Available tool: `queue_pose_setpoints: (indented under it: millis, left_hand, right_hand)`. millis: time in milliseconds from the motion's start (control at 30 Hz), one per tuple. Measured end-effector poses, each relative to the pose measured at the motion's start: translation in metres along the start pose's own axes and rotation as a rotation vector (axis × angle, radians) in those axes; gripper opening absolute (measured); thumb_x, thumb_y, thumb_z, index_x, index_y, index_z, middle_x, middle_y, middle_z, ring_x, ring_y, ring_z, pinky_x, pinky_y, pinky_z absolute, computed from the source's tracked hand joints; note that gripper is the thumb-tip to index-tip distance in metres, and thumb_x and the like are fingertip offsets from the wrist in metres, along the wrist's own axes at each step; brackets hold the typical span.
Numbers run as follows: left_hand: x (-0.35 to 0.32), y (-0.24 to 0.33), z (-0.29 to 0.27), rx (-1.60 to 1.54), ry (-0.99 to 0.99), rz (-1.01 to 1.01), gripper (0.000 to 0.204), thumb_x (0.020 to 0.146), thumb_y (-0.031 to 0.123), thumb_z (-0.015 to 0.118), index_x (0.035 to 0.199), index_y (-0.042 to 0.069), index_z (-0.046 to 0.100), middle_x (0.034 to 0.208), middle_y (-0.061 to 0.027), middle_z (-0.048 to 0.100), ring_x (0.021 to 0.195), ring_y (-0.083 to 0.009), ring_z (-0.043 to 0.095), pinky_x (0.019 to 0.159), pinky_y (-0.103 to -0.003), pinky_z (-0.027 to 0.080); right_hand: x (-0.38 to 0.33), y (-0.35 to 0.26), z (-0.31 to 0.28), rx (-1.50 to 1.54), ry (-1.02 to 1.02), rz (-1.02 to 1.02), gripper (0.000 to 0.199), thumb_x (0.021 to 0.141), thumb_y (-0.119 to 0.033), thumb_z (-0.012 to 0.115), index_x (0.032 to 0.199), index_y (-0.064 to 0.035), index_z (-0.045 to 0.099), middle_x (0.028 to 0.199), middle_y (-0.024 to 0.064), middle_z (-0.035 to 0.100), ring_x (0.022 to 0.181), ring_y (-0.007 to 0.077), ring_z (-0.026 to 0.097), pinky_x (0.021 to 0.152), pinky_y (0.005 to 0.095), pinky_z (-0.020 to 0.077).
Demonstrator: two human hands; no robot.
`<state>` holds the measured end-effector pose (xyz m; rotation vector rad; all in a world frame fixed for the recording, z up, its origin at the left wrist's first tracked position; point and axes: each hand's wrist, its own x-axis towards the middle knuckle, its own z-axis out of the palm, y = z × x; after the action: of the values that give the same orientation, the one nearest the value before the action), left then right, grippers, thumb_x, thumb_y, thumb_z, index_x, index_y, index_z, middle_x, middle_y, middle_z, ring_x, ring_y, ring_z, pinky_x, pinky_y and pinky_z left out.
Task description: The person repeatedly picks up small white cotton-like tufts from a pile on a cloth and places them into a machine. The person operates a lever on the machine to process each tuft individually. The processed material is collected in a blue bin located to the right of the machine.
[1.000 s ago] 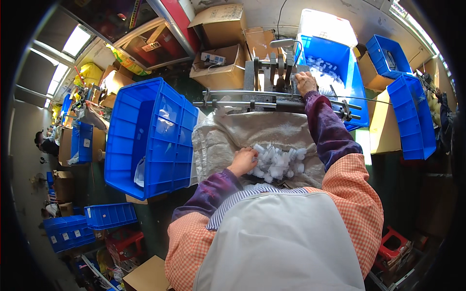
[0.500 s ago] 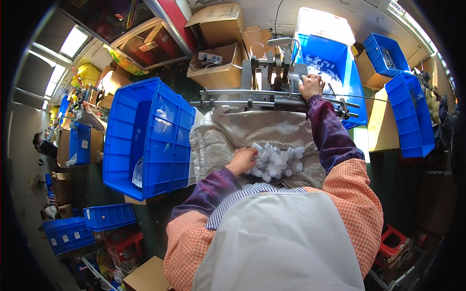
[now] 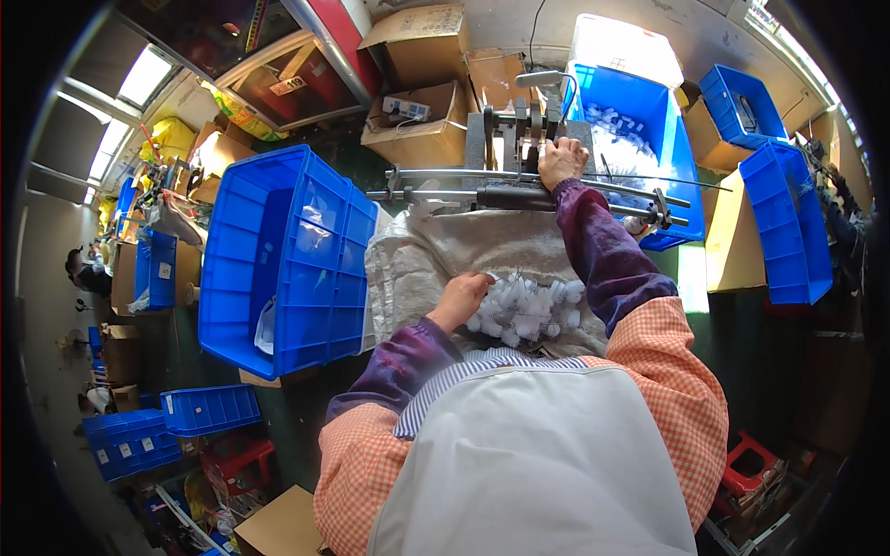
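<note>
My left hand lies at the left edge of a pile of small white plastic pieces on a greyish cloth in front of me. Its fingers are drawn together at the pile; whatever they pinch is too small to make out. At the dark metal bench machine, my right hand is closed beside the upright discs at its middle. The fingertips point into the machine, and what they hold is hidden. Two metal rods run crosswise under my right wrist.
Behind the machine on the right stands a blue bin with more white pieces. A large blue crate stands tipped at my left. Cardboard boxes sit behind the machine; another blue crate is at far right.
My right hand has moved left, from the machine's right side by the bin to the discs at its middle. My left hand has stayed by the pile.
</note>
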<state>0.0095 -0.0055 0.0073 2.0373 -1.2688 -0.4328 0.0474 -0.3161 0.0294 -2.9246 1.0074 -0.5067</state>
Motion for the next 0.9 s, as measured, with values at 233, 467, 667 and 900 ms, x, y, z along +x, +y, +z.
queue_pose_setpoints:
  millis: [233, 467, 667, 900]
  left_hand:
    - [0.005, 0.015, -0.016, 0.066, 0.081, -0.034, 0.021, 0.083, 0.008, 0.052, 0.102, 0.007, 0.060, 0.085, -0.0120, 0.049, 0.082, -0.0301, 0.053, 0.072, -0.037, 0.044]
    - [0.010, 0.026, -0.019, 0.039, 0.143, 0.105, 0.029, 0.081, -0.002, 0.048, 0.108, 0.004, 0.055, 0.093, -0.0121, 0.050, 0.088, -0.0278, 0.051, 0.078, -0.034, 0.042]
    - [0.025, 0.053, -0.030, -0.259, 0.164, 0.137, 0.028, 0.079, -0.006, 0.053, 0.105, 0.003, 0.056, 0.097, -0.0113, 0.058, 0.081, -0.0219, 0.059, 0.070, -0.028, 0.047]
    - [0.052, 0.078, -0.030, -0.261, 0.284, 0.208, 0.028, 0.078, -0.005, 0.058, 0.105, 0.003, 0.055, 0.094, -0.0099, 0.061, 0.077, -0.0167, 0.062, 0.065, -0.025, 0.050]
  right_hand:
    - [0.000, 0.036, -0.007, 0.008, -0.075, 0.022, 0.027, 0.075, -0.025, 0.054, 0.099, -0.0137, 0.062, 0.105, 0.0056, 0.053, 0.105, 0.0264, 0.044, 0.089, 0.0438, 0.0309]
    - [0.020, 0.085, 0.002, -0.052, -0.223, 0.032, 0.029, 0.079, -0.020, 0.051, 0.106, -0.0132, 0.056, 0.108, 0.0101, 0.057, 0.102, 0.0243, 0.056, 0.089, 0.0451, 0.0332]
    - [0.035, 0.113, -0.040, -0.217, -0.101, 0.235, 0.028, 0.079, -0.021, 0.053, 0.105, -0.0118, 0.055, 0.095, 0.0096, 0.063, 0.088, 0.0267, 0.062, 0.077, 0.0402, 0.0455]
    - [-0.072, 0.037, -0.125, 0.925, -0.722, -0.327, 0.036, 0.086, -0.015, 0.051, 0.122, -0.0094, 0.051, 0.095, 0.0112, 0.063, 0.083, 0.0202, 0.059, 0.076, 0.0301, 0.0457]
